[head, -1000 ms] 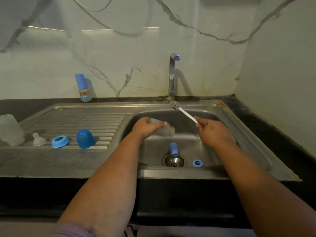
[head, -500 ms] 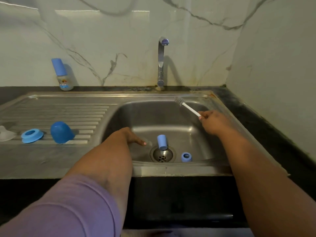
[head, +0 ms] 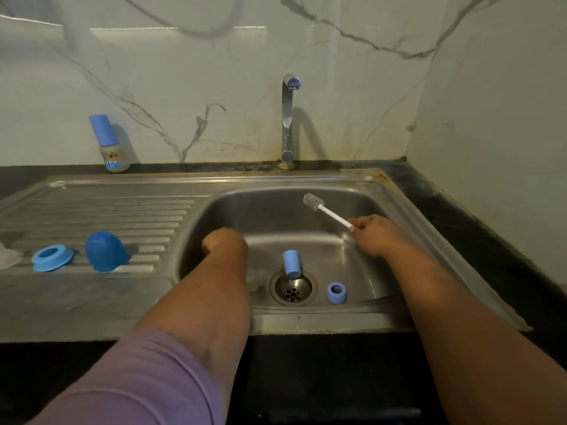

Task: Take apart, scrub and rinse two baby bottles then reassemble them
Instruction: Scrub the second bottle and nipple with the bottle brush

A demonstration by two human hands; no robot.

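Note:
My right hand point(head: 372, 237) grips the white handle of a bottle brush, whose grey bristle head point(head: 311, 201) points up-left over the sink basin point(head: 362, 265). My left hand point(head: 225, 242) reaches down into the basin's left side, bent at the wrist, with its fingers hidden behind the forearm. A faint clear bottle body point(head: 254, 280) lies on the basin floor beside that forearm. A blue cap point(head: 291, 263) stands at the drain point(head: 291, 289), and a small blue ring point(head: 336, 292) lies to its right. A second small bottle with a blue cap point(head: 109, 144) stands at the back left.
On the ribbed drainboard point(head: 107, 210) lie a blue collar ring point(head: 52, 257), a blue dome cap point(head: 104, 251) and a clear teat point(head: 6, 256) at the left edge. The tap point(head: 288, 118) stands behind the basin. Black counter runs along the right, against a marble wall.
My left hand has gone down from mid-air, where it held the clear bottle, to the basin floor. My right hand with the brush has drawn off to the right.

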